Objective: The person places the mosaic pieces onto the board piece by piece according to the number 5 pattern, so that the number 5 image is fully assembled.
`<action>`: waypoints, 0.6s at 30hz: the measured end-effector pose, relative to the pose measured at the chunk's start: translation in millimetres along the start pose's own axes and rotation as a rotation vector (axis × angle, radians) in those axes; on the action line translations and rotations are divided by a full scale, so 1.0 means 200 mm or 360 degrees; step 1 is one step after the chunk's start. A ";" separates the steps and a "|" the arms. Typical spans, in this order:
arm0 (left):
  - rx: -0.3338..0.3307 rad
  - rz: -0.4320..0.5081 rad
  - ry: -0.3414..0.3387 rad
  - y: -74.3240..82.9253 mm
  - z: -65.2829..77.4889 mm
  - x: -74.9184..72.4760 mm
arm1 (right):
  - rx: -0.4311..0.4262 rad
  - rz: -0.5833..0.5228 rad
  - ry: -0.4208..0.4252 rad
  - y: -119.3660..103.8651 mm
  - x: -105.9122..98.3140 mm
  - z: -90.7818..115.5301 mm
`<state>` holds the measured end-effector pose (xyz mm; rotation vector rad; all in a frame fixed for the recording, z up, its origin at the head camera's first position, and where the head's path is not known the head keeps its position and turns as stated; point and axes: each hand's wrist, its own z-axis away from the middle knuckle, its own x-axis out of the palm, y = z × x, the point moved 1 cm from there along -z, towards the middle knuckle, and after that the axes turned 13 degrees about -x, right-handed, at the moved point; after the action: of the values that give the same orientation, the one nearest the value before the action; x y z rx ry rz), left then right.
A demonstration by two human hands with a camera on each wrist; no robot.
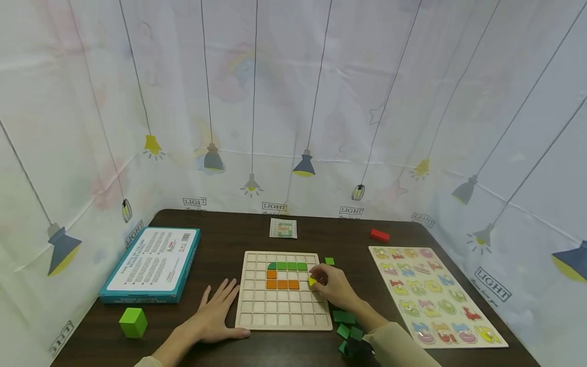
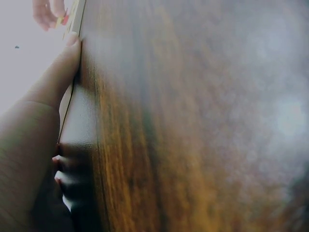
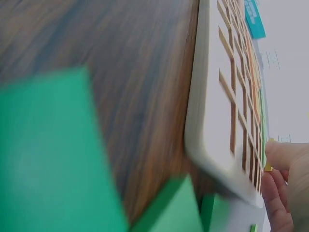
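Two hands are busy at the dark table (image 1: 275, 351) in front of me. The left hand (image 1: 213, 316) lies spread beside the board (image 1: 283, 319), palm down, its thumb against the near left corner and its fingers reaching along the left edge. The right hand (image 1: 334, 286) pinches a yellow piece (image 1: 312, 281) between thumb and fingers at the right side of the board; I can't tell whether the piece touches the wood.

On the board's grid, a rounded dark green piece (image 1: 272, 266) leads a row of three green squares (image 1: 292, 266). Below the dark one sits a single orange square, and under that a row of three more orange squares (image 1: 282, 284). The yellow piece is about level with this last row, with a gap between.

Just past the board's right edge lies a loose green tile (image 1: 329, 261); nearer, several dark green pieces (image 1: 344, 317) lie scattered by the right forearm. Beyond the board's far edge is a card (image 1: 283, 228) with a small coloured pattern. To the left are a blue-edged box (image 1: 151, 262) and a green cube (image 1: 133, 322); to the right, a puzzle (image 1: 435, 300) of coloured shapes, with a red block (image 1: 379, 235) behind it.
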<state>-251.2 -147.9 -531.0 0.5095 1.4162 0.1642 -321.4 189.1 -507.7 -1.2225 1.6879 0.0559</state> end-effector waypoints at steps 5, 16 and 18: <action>0.0004 -0.0016 0.0003 0.00 0.00 0.01 | 0.0011 -0.0038 -0.0048 -0.02 0.06 -0.04; -0.0015 -0.0025 0.0011 -0.01 -0.01 0.01 | -0.0015 0.0004 -0.0057 -0.01 0.10 -0.05; -0.0018 -0.0025 0.0007 -0.01 0.00 0.01 | -0.0026 0.0002 -0.0051 -0.01 0.11 -0.05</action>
<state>-251.9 -148.0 -533.7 0.4890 1.4228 0.1607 -326.5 167.7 -516.9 -1.2264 1.6637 0.0896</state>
